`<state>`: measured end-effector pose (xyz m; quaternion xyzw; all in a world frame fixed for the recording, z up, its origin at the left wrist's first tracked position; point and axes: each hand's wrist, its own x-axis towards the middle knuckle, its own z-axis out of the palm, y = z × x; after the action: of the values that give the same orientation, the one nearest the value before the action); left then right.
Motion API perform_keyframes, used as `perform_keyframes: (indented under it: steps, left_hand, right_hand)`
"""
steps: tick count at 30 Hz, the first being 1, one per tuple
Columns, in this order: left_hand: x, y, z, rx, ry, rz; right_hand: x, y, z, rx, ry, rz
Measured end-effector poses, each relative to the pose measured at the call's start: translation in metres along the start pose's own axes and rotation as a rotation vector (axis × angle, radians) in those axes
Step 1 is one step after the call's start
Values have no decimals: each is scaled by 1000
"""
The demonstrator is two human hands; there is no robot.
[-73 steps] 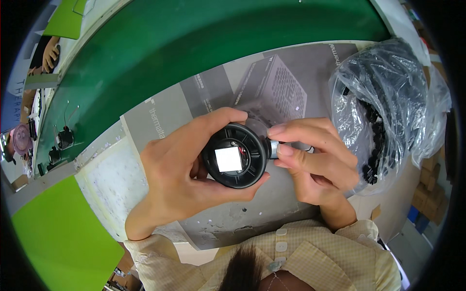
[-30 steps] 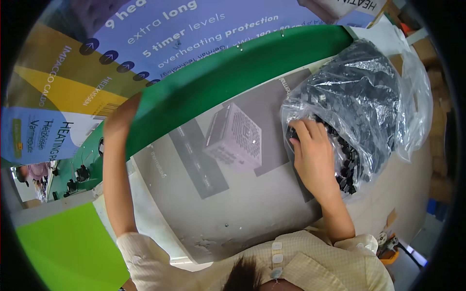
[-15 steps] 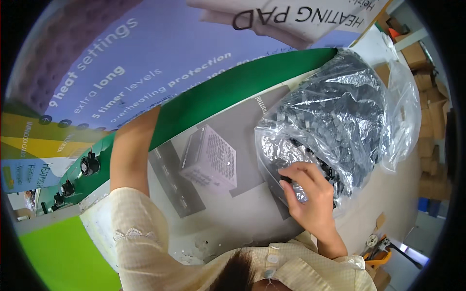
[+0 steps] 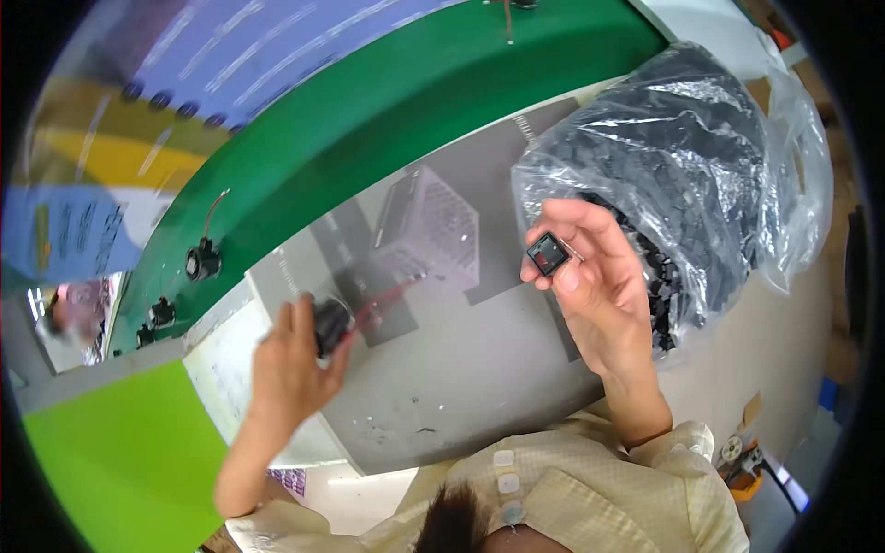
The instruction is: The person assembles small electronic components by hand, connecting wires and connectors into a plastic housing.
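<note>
Landmark: grey work mat (image 4: 461, 369) on the bench, below the green conveyor belt (image 4: 415, 101)
Right hand (image 4: 595, 286): raised over the mat's right part, thumb and fingertips pinched on a small black square switch (image 4: 548, 253), lifted clear of the mat
Left hand (image 4: 290, 364): at the mat's left edge, fingers curled around a black round housing (image 4: 330, 323) with red wires trailing toward the mat's centre
Clear plastic bag (image 4: 682, 157): at the mat's right edge, just behind the right hand, full of small black parts
Clear ribbed cover (image 4: 426, 221): lying on the mat's upper middle
Black parts on belt (image 4: 201, 261): beyond the mat's upper-left corner
</note>
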<state>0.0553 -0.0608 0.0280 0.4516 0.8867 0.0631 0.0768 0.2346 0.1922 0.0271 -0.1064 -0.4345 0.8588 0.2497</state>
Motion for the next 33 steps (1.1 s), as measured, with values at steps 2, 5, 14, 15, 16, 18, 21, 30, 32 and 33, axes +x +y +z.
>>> perform_keyframes:
  steps: [2, 5, 14, 15, 16, 18, 21, 30, 32, 33]
  left_hand:
    - [-25, 7, 14, 69, -69, -147]
    - [-25, 13, 18, 259, 100, -41]
    - [20, 10, 51, 256, 143, 224]
    - [25, 9, 50, 119, 216, 265]
    - [29, 10, 47, 112, 214, 269]
    - [39, 16, 32, -372, 20, 202]
    - [51, 24, 35, -609, 67, 259]
    - [62, 22, 38, -1028, -7, 144]
    - [62, 21, 40, -1045, 0, 149]
    - [62, 20, 40, -1057, 9, 161]
  right_hand:
    - [1, 10, 12, 51, -59, -6]
    - [2, 20, 13, 15, -205, -24]
    - [-8, 46, 23, -17, -169, 11]
    - [-8, 47, 21, -99, -162, 48]
    - [-9, 48, 20, -180, -156, 87]
    - [-8, 49, 26, -212, -65, 132]
    - [-3, 55, 26, -519, -20, 123]
    - [12, 71, 31, -715, 105, -8]
    - [15, 70, 30, -688, 68, -27]
    - [16, 70, 30, -659, 33, -54]
